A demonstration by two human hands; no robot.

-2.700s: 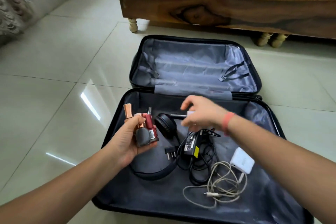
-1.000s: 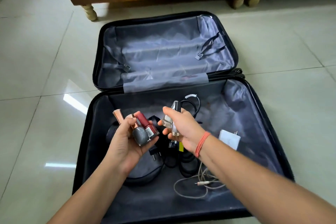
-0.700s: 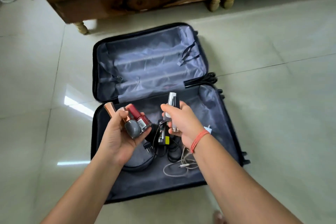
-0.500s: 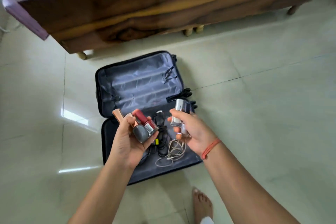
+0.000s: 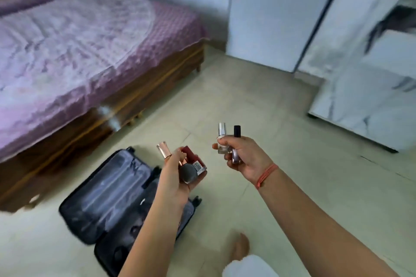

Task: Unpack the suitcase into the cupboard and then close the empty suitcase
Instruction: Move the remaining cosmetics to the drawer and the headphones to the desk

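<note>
The black suitcase (image 5: 105, 193) lies open on the floor at lower left, its grey lining showing; its contents are blurred and partly hidden by my left arm. My left hand (image 5: 177, 177) is shut on several small nail polish bottles (image 5: 191, 167), among them a grey one, a red one and a rose-gold cap. My right hand (image 5: 245, 157) is shut on two small bottles (image 5: 227, 139), one with a silver cap and one with a black cap. Both hands are raised above the floor, right of the suitcase. The cupboard (image 5: 371, 56) with white marbled doors stands at the upper right.
A wooden bed (image 5: 139, 94) with a purple cover (image 5: 74, 38) runs along the left, just behind the suitcase. My bare foot (image 5: 240, 247) stands on pale floor tiles (image 5: 258, 101) that stretch between me and the cupboard. A white wall panel (image 5: 265, 13) is at the back.
I have stood up and the view has swung right, from looking down into the suitcase to the bed and cupboard. Both hands still hold their bottles and have risen away from the suitcase.
</note>
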